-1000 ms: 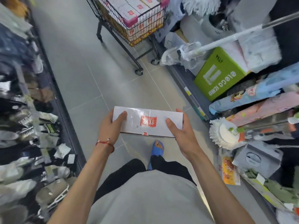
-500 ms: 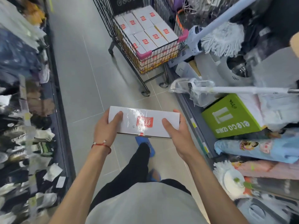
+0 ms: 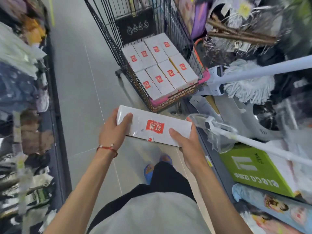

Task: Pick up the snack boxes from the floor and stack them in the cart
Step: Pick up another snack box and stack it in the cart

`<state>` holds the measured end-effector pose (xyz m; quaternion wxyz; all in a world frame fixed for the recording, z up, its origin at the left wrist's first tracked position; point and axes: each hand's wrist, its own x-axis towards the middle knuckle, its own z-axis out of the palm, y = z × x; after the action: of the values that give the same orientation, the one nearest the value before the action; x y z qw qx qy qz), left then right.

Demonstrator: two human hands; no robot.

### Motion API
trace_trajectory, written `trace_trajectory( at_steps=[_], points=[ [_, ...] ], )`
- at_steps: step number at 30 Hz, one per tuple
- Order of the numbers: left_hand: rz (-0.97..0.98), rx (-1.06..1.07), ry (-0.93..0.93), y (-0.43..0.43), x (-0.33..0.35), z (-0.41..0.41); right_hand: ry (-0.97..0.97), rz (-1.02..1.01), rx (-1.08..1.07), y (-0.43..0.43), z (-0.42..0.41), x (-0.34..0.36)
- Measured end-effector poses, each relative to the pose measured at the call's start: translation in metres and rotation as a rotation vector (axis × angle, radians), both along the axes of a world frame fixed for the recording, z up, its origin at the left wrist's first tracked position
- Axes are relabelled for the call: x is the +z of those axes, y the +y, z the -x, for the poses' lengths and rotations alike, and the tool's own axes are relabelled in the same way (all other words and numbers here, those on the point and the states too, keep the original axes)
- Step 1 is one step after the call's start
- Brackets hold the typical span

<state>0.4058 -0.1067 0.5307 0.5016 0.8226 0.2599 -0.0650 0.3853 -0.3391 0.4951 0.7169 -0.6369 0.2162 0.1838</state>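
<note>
A white snack box (image 3: 152, 128) with a red label is held flat above the floor, just short of the wire cart (image 3: 168, 92). Its long axis runs left to right, the right end tilted slightly lower. The left end is gripped by the left hand (image 3: 113, 132), the right end by the right hand (image 3: 187, 144), thumbs on top. Matching boxes (image 3: 158, 66) are stacked lengthwise in the cart.

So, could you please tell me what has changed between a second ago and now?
The person walked forward carrying the snack box: the cart now stands closer, just beyond it, and the green carton has passed to beside the right arm. Unchanged: left hand and right hand grip the box's ends.
</note>
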Motion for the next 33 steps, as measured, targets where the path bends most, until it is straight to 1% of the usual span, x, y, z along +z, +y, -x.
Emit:
trace_trajectory(
  at_steps=[3,7,11,15,19,23,28,30,33],
  points=[
    [-0.024,-0.016,-0.001,0.012,0.001,-0.053,-0.009,-0.017,-0.03,0.01,-0.052,0.004],
    [-0.052,-0.042,-0.013,0.028,-0.001,-0.117,-0.043,0.012,-0.007,0.026,-0.118,0.005],
    [-0.053,-0.041,-0.023,0.047,0.006,-0.169,-0.022,0.012,-0.005,0.044,-0.17,0.008],
    [-0.052,-0.056,-0.032,0.072,0.01,-0.213,-0.025,0.007,-0.068,0.074,-0.208,0.017],
    [-0.021,-0.129,-0.051,0.103,0.01,-0.259,-0.015,-0.012,-0.264,0.117,-0.24,0.021],
    [0.017,-0.293,-0.074,0.139,0.018,-0.304,-0.066,0.001,-0.48,0.158,-0.263,0.029],
    [0.02,-0.447,-0.07,0.171,0.035,-0.354,-0.087,0.021,-0.626,0.205,-0.276,0.04],
    [0.022,-0.492,-0.074,0.175,0.037,-0.373,-0.088,0.053,-0.657,0.218,-0.282,0.041],
    [0.058,-0.546,-0.055,0.171,0.036,-0.399,-0.076,0.047,-0.75,0.227,-0.293,0.042]
  ],
)
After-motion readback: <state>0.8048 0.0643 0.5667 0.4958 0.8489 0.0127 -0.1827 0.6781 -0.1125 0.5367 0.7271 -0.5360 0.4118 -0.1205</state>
